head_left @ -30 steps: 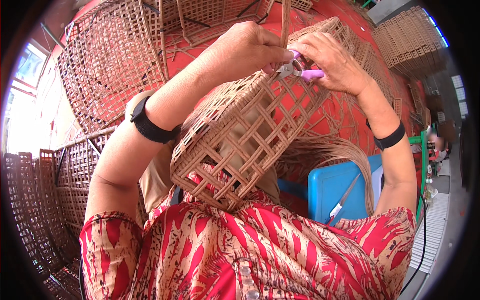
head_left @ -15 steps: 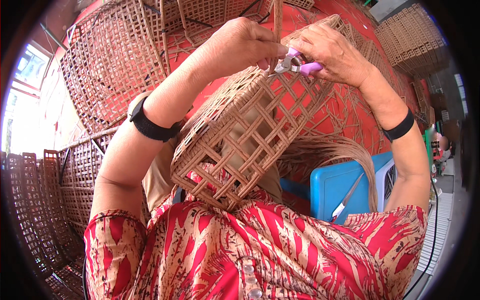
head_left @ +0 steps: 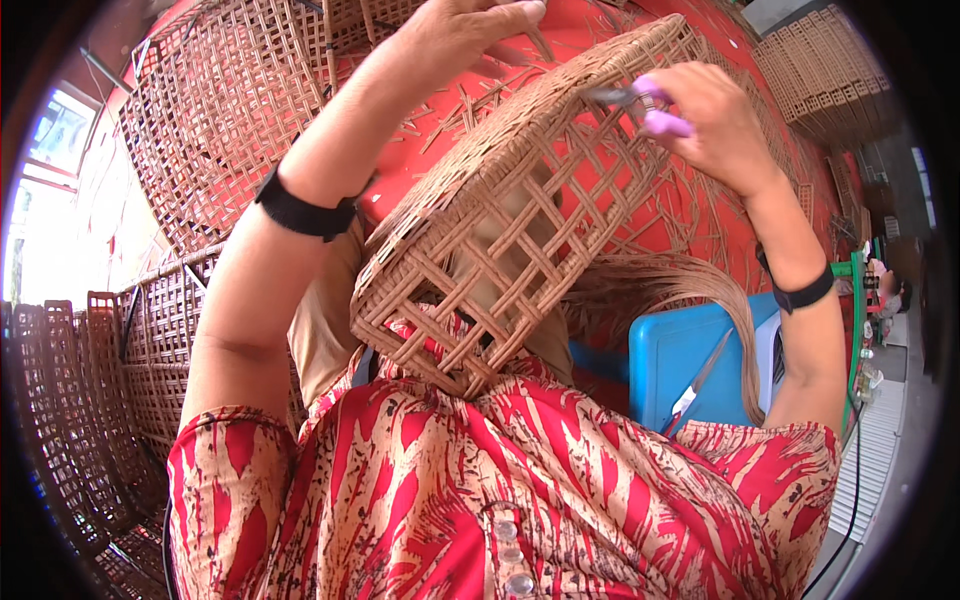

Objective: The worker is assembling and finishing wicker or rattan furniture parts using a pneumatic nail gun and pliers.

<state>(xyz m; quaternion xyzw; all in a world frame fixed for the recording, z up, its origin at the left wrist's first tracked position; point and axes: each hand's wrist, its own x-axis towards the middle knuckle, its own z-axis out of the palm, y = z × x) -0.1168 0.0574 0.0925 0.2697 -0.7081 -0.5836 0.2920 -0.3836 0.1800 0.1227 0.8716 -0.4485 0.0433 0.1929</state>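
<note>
While left hand [head_left: 470, 25] fingers pinch a cane strip | right hand [head_left: 705, 105] fingers clasp purple-handled cutters [head_left: 645, 105] at basket [head_left: 520, 230] rim.

Open-lattice woven basket [head_left: 500, 240] sits tilted in the lap, rim angled up to the far right. Purple-handled pliers [head_left: 645, 105] bite at that top rim.
</note>
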